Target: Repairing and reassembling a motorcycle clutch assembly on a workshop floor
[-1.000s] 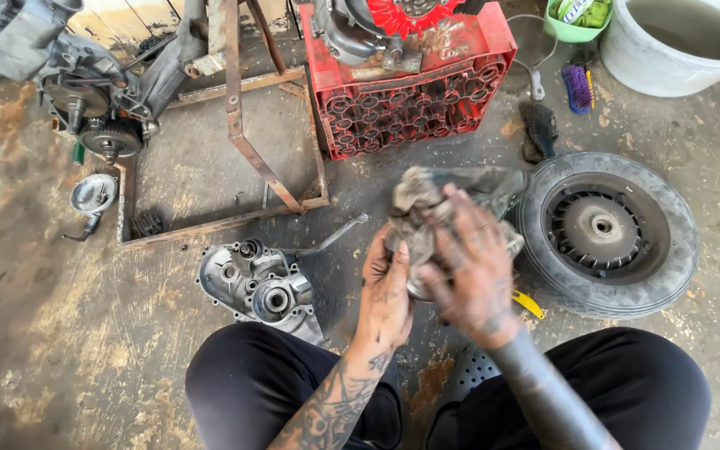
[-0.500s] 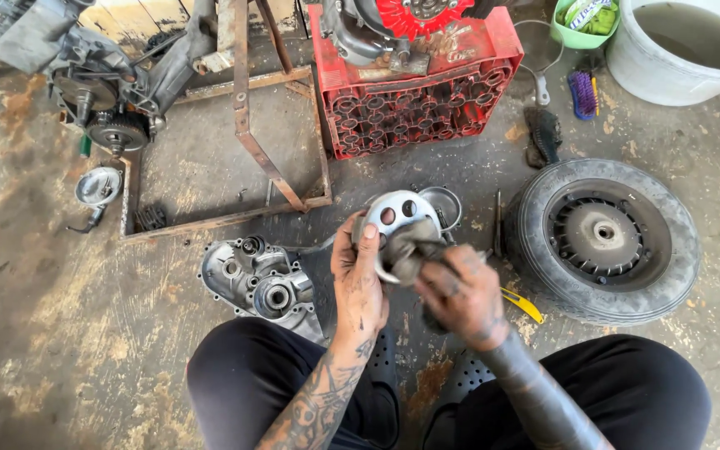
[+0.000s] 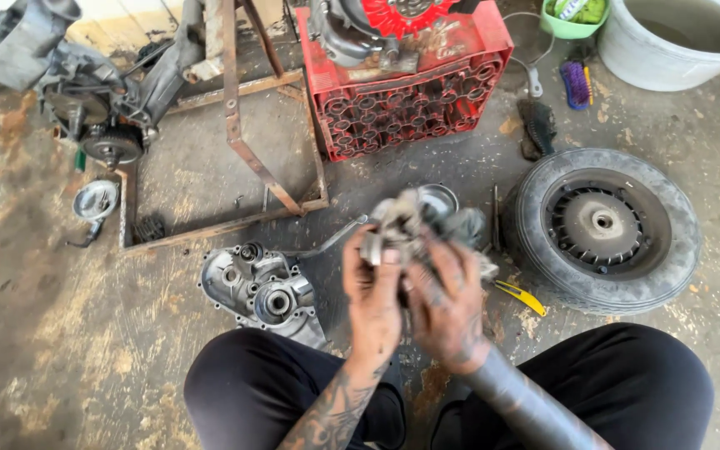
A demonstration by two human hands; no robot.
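— Near the middle of the frame, what are both hands wrapped around?

— A grimy grey cast-metal engine part (image 3: 414, 229), lumpy and blurred, held up above the dusty concrete floor (image 3: 52, 367) between the knees. The left hand (image 3: 372, 292) grips it from the lower left, fingers curled round its edge, thumb on top. The right hand (image 3: 443, 304) covers it from the lower right, back of the hand to the camera, fingers closed over the body.

— So both are clamped shut on it?

— Closed on it, yes — how tightly, I cannot tell through the blur.

— What could go wrong?

— I'd judge the part looks oily and awkward in shape. A slip would drop it onto the silver aluminium engine casing (image 3: 262, 287) lying at lower left of centre, or onto a knee. Small pieces could also fall out and vanish in the dirt.

— Anything else close by?

— A small black rubber tyre on its wheel hub (image 3: 602, 225) lies flat at right, with a yellow-handled tool (image 3: 520, 296) just beside it. A swinging elbow could knock either.

— And further off?

— A red plastic crate (image 3: 414, 92) holding an engine block sits at top centre, a rusty steel frame (image 3: 231, 125) to its left, and a white plastic bucket (image 3: 677, 42) in the upper right corner.

— The arms?

— Both forearms rise from the bottom edge, wrists bent inward, meeting at the part.
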